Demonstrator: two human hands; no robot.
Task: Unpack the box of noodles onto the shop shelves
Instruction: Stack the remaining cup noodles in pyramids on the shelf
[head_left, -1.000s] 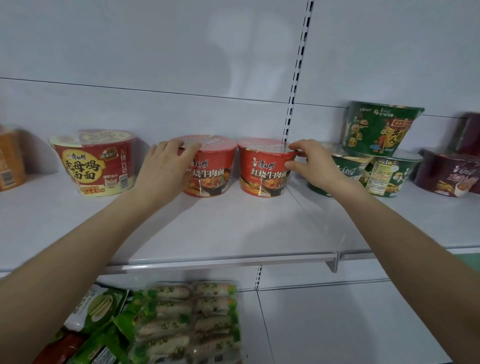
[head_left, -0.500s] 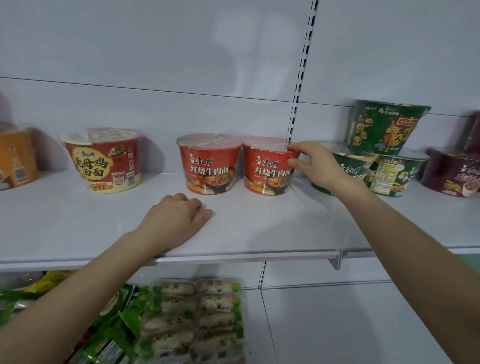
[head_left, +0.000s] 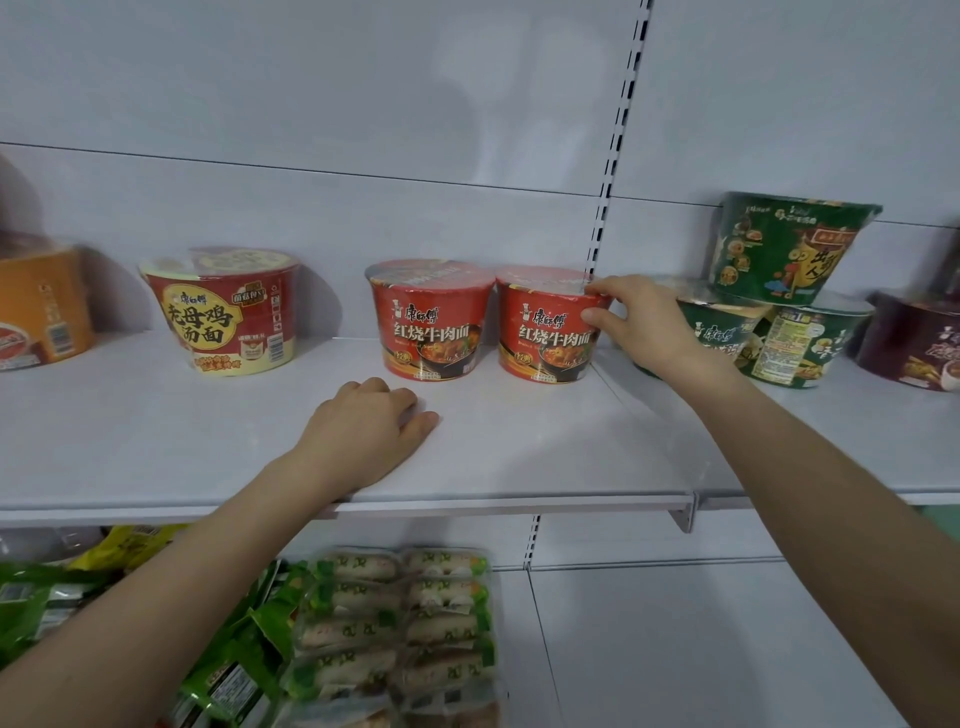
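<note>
Centre frame: a person's right hand (head_left: 649, 332) pinches the rim of a red noodle cup (head_left: 545, 338) beside its twin (head_left: 431, 322) on the shelf (head_left: 156, 441), left hand (head_left: 363, 431) resting loosely curled, empty; a shove could topple the pair or jostle the stacked green bowls (head_left: 795, 249) at right.

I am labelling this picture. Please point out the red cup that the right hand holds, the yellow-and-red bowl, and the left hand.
red cup (head_left: 546, 335): head view, front label.
yellow-and-red bowl (head_left: 221, 318): head view, front label.
left hand (head_left: 363, 431): head view, back of the hand.
</note>
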